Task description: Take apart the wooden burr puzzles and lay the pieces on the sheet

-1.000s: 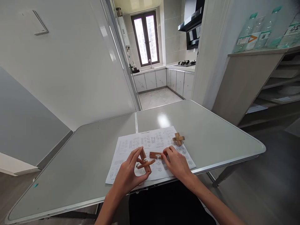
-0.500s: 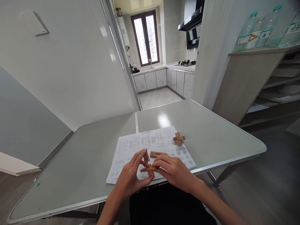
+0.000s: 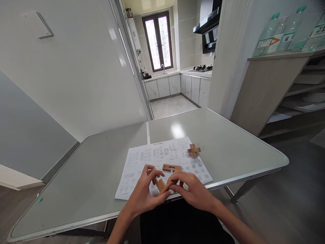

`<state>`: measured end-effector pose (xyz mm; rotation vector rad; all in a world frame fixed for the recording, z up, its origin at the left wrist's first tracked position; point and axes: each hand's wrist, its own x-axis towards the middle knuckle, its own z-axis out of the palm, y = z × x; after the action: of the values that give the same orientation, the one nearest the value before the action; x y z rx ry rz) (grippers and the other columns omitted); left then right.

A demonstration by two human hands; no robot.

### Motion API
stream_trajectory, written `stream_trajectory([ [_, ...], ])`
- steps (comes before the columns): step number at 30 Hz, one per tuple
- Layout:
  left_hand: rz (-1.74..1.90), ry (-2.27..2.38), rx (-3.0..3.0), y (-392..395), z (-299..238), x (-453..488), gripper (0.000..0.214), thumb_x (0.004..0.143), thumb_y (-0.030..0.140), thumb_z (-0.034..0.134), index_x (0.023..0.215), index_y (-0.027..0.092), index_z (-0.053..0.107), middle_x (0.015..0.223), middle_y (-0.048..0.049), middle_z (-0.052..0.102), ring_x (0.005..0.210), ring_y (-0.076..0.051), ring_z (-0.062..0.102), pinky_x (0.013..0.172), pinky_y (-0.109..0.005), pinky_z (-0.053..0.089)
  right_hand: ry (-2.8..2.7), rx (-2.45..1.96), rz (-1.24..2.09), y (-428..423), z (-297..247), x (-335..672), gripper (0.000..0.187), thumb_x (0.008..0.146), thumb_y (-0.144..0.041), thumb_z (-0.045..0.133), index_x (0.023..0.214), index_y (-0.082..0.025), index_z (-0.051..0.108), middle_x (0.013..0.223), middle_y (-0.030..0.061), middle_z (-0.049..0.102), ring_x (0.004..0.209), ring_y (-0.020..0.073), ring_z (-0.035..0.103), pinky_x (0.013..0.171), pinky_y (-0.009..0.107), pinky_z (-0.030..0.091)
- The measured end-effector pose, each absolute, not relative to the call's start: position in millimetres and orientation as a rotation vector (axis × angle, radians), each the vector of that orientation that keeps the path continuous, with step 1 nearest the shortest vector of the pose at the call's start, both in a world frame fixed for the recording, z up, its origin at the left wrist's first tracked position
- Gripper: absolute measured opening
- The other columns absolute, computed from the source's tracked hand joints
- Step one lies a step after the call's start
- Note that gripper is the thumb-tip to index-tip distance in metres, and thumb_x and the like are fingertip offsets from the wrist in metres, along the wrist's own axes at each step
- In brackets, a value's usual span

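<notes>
Between my two hands are wooden puzzle pieces (image 3: 160,185), held over the near edge of a printed instruction sheet (image 3: 137,159). My left hand (image 3: 146,189) is closed round them from the left, thumb below and fingers above. From the right, my right hand (image 3: 189,188) pinches the end of a tilted wooden piece. Fingers hide part of how the pieces meet. Just beyond my fingers a flat notched wooden piece (image 3: 167,167) lies on the sheet. At the sheet's right edge sits an assembled wooden cross-shaped puzzle (image 3: 194,150).
The grey-green table (image 3: 228,142) has a metal rim and a seam across it. A small green bit (image 3: 40,200) lies near its left edge. A shelf unit (image 3: 274,88) with several plastic bottles (image 3: 269,34) stands to the right. Beyond the table is a kitchen.
The pieces in my hands have turned: the upright one has tipped down, and the one in my right hand now slants. My left fingers have curled lower. The flat notched piece shows more.
</notes>
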<state>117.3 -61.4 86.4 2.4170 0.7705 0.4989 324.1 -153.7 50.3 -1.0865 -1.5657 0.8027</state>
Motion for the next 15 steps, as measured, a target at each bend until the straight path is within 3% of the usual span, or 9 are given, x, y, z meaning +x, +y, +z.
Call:
stream_trajectory([
  [2,0.451,0.746,2.34,-60.3,86.5,117.4,0.035,0.085,0.05,0.07,0.104,0.024,0.058,0.103,-0.0028,0.053,0.083,-0.018,0.055,0.078,-0.033,0.052,-1.498,-1.055,0.922,-153.6,53.4,324.7,0.014,0.102,-0.03,0.06,0.097,-0.025,0.072,0.091,0.0017,0.071,0.082,0.0187,0.066,0.071,0.029,0.051],
  [4,0.409,0.718,2.27,-59.7,85.1,117.6,0.034,0.095,0.057,0.053,0.092,0.023,0.053,0.089,-0.0004,0.052,0.076,-0.017,0.049,0.07,-0.03,0.046,-1.468,-1.002,1.042,-155.2,56.9,325.5,0.014,0.101,-0.033,0.061,0.097,-0.023,0.071,0.087,0.0006,0.07,0.077,0.0173,0.067,0.07,0.029,0.051],
  [7,0.389,0.762,2.217,-62.0,80.8,119.2,0.043,0.107,0.05,0.028,0.075,0.023,0.04,0.073,0.0023,0.046,0.067,-0.016,0.042,0.064,-0.029,0.038,-1.453,-0.915,1.176,-160.2,61.1,326.8,0.015,0.099,-0.035,0.064,0.097,-0.021,0.071,0.078,-0.0015,0.067,0.069,0.0154,0.066,0.07,0.029,0.051],
  [15,0.379,0.628,2.378,-72.0,75.8,118.6,0.043,0.11,0.038,0.022,0.074,0.023,0.041,0.077,-0.0008,0.052,0.071,-0.018,0.048,0.069,-0.032,0.04,-1.583,-0.815,1.307,-170.0,63.5,337.6,0.014,0.095,-0.035,0.069,0.094,-0.021,0.073,0.078,-0.0025,0.063,0.059,0.0115,0.06,0.066,0.027,0.05],
])
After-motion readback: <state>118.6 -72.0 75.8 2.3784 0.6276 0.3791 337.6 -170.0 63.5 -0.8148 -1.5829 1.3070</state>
